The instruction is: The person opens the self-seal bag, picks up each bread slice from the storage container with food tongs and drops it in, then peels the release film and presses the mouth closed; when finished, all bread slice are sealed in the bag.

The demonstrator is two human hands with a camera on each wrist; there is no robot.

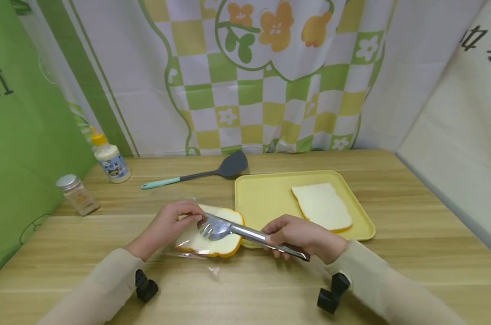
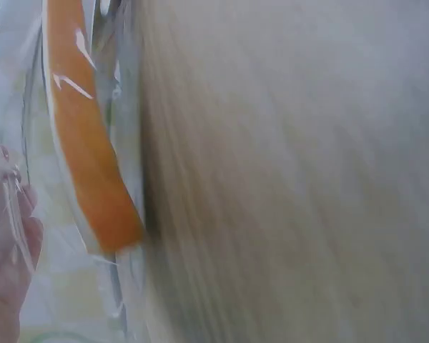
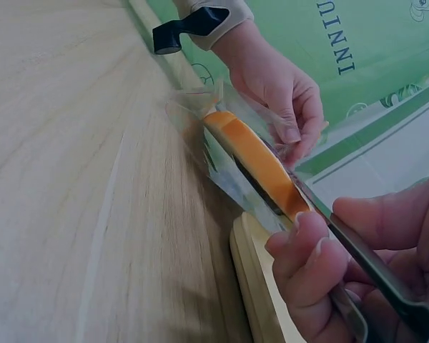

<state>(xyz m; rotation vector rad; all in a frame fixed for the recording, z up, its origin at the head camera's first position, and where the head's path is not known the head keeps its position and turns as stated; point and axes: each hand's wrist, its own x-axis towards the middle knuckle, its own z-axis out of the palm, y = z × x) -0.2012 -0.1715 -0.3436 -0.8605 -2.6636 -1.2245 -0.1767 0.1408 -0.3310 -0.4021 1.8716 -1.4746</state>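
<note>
The left hand [image 1: 173, 228] pinches a clear bag [image 3: 232, 182], located around a bread slice [image 1: 224, 246], between its fingers. The right hand's [image 1: 298, 234] fingers are clamped on metal tongs [image 1: 251, 234]; the slice sits between the tong arms, at the yellow tray's [image 1: 265, 203] left edge.

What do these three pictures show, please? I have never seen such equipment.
There is no robot: a person works with bare hands, wearing cameras on the head and each wrist. The head camera gives the wide picture looking down; the other two are close views from the left and right wrists.

The right hand holds metal tongs, with a bread slice between their arms. The slice is partly inside a clear bag, which the left hand holds. On the wooden table are a yellow tray with another bread slice, a spatula, a bottle and a jar.
</note>
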